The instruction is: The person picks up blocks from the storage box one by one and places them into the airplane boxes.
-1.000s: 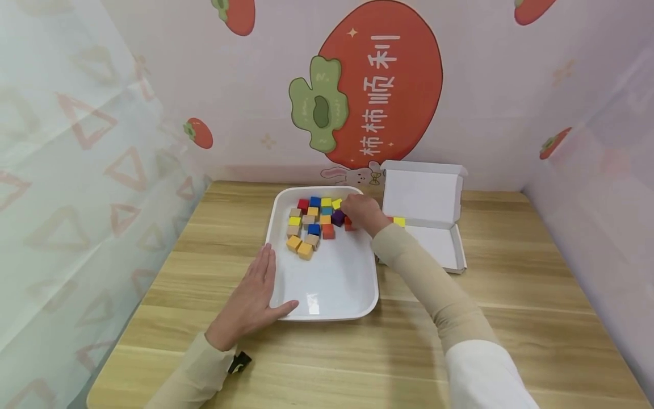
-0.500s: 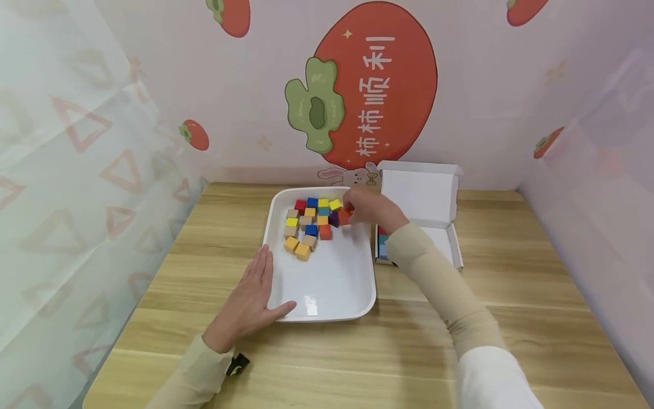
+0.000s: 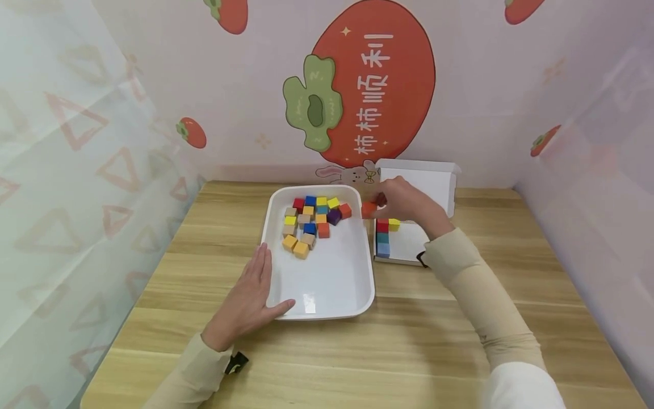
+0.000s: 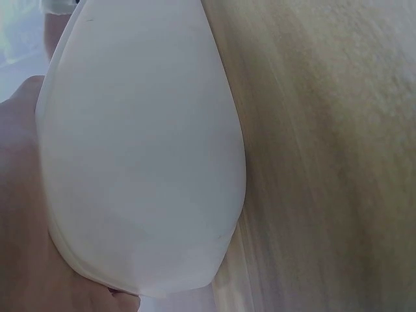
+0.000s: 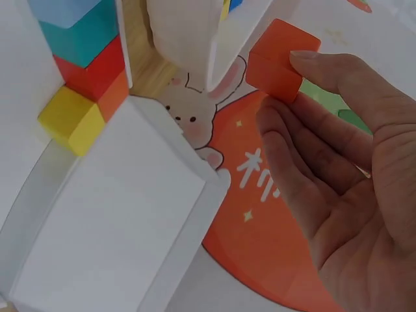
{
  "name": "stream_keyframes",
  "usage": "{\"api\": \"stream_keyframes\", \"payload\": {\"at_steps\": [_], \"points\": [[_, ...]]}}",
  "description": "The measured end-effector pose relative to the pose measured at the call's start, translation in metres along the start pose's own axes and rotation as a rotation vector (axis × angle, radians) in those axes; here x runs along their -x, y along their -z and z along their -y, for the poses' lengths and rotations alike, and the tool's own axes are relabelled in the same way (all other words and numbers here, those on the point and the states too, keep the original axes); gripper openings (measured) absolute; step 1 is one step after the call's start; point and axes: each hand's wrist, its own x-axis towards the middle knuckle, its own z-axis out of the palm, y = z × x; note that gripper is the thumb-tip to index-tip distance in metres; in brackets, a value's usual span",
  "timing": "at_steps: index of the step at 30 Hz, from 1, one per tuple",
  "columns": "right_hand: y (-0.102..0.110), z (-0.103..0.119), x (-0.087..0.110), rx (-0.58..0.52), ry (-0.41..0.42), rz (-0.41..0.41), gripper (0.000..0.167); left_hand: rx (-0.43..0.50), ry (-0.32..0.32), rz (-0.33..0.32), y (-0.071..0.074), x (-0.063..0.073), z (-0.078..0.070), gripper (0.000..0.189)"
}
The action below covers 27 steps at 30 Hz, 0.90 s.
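My right hand (image 3: 406,201) pinches an orange cube (image 5: 279,58) between thumb and fingertips, above the gap between a white tray (image 3: 327,284) and a small white box (image 3: 409,244). The left hand (image 3: 245,304) lies along the tray's front left side, its fingers straight against the rim and the thumb over the front edge. In the left wrist view, the tray's outer wall (image 4: 143,149) covers most of that hand. Many wooden cubes sit in the back half of the tray, among them a purple cube (image 3: 334,217) and another orange cube (image 3: 345,211).
Inside the box, along its left wall, stand a light blue cube (image 3: 382,250), a teal cube (image 3: 383,238), a red cube (image 3: 382,225) and an orange cube (image 5: 114,96), beside a yellow cube (image 3: 394,225). The box's lid (image 5: 123,214) stands raised at the back.
The right hand has picked an orange cube from the tray's back right and carried it rightward past the rim toward the box. My left hand has kept its place.
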Motion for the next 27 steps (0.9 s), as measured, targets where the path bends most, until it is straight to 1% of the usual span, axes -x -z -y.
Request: {"api": "stream_keyframes", "payload": {"at_steps": [5, 9, 15, 23, 27], "points": [[0.008, -0.017, 0.017, 0.015, -0.054, -0.008, 0.027, 0.001, 0.014, 0.010, 0.001, 0.000, -0.001, 0.122], [0.007, -0.029, 0.028, 0.011, -0.079, -0.013, 0.025, -0.006, 0.020, 0.016, 0.002, -0.001, -0.001, 0.122], [-0.006, -0.047, 0.037, 0.002, -0.133, 0.005, 0.024, -0.007, 0.012, 0.013, 0.001, -0.002, -0.001, 0.123], [-0.025, -0.064, 0.039, -0.016, -0.213, 0.029, 0.026, -0.002, 0.008, -0.004, 0.000, -0.001, -0.001, 0.121], [-0.032, -0.069, 0.038, -0.012, -0.226, 0.038, 0.028, -0.005, 0.009, -0.004, 0.000, -0.001, -0.001, 0.121]]}}
